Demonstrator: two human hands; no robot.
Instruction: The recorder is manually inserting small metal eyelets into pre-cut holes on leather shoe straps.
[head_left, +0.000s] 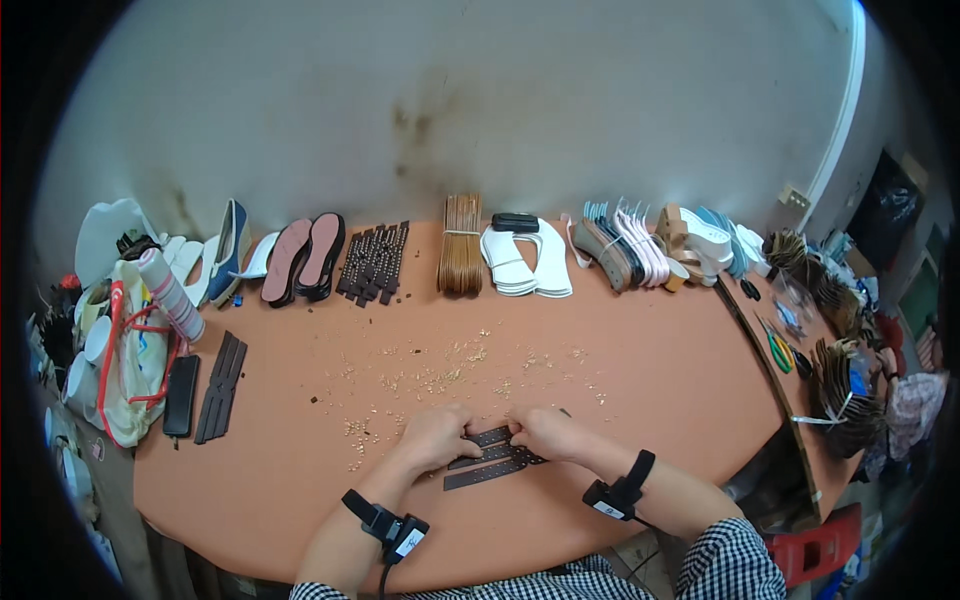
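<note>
A dark brown shoe upper piece, split into several long strips dotted with small holes or studs, lies on the table in front of me. My left hand has its fingers closed on the left end of its upper strips. From the other side, my right hand pinches the piece where the strips come together. The tips of my right fingers are partly hidden, so whether a small stud is among them cannot be made out. Many tiny gold-coloured bits are scattered just beyond my hands.
More dark strips lie beside a black phone at the left. Along the wall stand pink-lined soles, cut strips, a brown bundle, white insoles and sandals. Pliers lie right, past the table's edge.
</note>
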